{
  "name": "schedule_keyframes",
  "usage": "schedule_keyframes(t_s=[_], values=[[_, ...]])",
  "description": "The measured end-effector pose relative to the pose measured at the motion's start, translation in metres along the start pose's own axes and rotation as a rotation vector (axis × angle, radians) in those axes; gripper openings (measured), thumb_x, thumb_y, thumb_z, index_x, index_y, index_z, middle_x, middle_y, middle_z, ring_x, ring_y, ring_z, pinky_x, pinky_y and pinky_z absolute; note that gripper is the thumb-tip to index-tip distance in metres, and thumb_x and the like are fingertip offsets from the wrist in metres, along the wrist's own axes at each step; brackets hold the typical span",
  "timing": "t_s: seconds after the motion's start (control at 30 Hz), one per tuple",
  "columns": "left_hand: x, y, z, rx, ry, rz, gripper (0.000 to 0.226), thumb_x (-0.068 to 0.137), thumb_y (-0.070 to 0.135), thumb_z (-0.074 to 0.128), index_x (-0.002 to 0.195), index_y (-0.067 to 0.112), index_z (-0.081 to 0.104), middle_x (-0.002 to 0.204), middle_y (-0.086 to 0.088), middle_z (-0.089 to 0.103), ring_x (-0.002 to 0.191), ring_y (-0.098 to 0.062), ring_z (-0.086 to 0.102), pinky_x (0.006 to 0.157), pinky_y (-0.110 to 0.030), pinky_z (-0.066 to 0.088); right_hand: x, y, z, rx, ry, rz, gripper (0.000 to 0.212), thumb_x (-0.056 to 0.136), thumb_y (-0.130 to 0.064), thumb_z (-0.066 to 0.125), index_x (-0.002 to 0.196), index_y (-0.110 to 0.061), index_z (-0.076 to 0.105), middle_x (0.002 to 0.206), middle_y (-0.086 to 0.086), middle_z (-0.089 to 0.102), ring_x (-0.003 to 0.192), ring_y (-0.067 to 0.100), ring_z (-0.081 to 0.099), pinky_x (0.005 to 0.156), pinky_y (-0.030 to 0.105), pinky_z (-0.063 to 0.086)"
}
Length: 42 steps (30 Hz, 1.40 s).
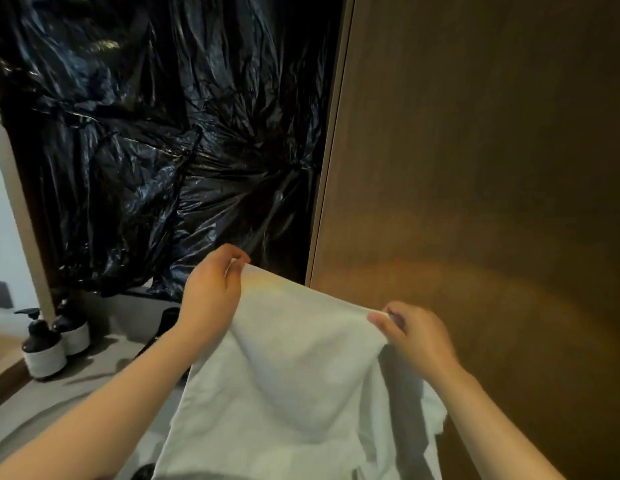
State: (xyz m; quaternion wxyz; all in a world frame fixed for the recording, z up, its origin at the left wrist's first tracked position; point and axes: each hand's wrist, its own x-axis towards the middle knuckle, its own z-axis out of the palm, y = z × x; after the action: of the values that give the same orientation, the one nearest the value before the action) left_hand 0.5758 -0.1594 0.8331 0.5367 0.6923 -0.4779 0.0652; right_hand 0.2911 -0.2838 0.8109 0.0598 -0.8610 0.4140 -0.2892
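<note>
White towel [294, 368] hangs between both hands, its top edge stretched. The left hand [211, 289] pinches one upper corner in its fingers [237, 259]; the right hand [416, 336] pinches the other. Below, it seems to drape over the worktop [76, 386].

1. Counter [100, 368]: a pale grey, flat surface that fills the lower left of the view and runs back to a low grey upstand.
2. Near pump bottle [42, 348]: dark body with a white lower band and a black pump head, standing upright on the counter close to its left edge.
3. Far pump bottle [73, 330]: same form, upright, just behind and right of the near one; the two stand side by side.
4. Dark object [168, 315]: lies at the counter's rear; its shape is too dim to tell.
5. White cloth [284, 393]: hangs in front of the counter's right part and hides it; whether it rests on the counter cannot be told.
</note>
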Motion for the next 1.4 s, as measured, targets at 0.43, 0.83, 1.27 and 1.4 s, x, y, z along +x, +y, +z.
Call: schedule_keyframes(t_s=[0.43,0.83,1.27,1.4], values=[[-0.009,-0.007,0.017,0.1,0.025,-0.032,0.017,0.098,0.024,0.046,0.106,0.021,0.061,0.101,0.004,0.06,0.08,-0.01,0.051,0.065,-0.027,0.037,-0.006,-0.01,-0.014,0.29,0.376,0.011,0.016,0.094,-0.032,0.061,0.08,-0.026,0.067,0.074,-0.015,0.064,0.072,0.008,0.062,0.063,0.036,0.052],[-0.043,0.056,0.027,-0.252,-0.352,0.048,0.035,0.089,0.035,0.063,0.124,0.041,0.057,0.123,0.028,0.054,0.107,0.017,0.048,0.077,0.007,0.032,-0.007,-0.052,-0.029,0.548,0.078,-0.129,0.015,0.094,-0.029,0.061,0.083,-0.028,0.072,0.081,-0.016,0.069,0.083,0.007,0.065,0.071,0.023,0.051],[-0.035,0.069,0.037,-0.437,-0.402,0.036,0.017,0.083,0.032,0.072,0.07,0.022,0.069,0.073,0.01,0.068,0.067,0.004,0.059,0.061,-0.007,0.043,-0.015,-0.041,-0.039,0.505,0.011,-0.13,0.018,0.09,-0.038,0.066,0.075,-0.029,0.07,0.073,-0.01,0.068,0.072,0.011,0.063,0.062,0.029,0.049],[-0.013,0.069,0.024,-0.296,-0.268,0.075,0.016,0.081,0.033,0.073,0.069,0.024,0.067,0.075,0.015,0.066,0.07,0.005,0.058,0.061,-0.008,0.042,-0.022,-0.015,-0.039,0.442,-0.027,-0.057,0.036,0.088,-0.054,0.058,0.068,-0.025,0.064,0.064,-0.008,0.061,0.062,0.01,0.058,0.058,0.03,0.044]])
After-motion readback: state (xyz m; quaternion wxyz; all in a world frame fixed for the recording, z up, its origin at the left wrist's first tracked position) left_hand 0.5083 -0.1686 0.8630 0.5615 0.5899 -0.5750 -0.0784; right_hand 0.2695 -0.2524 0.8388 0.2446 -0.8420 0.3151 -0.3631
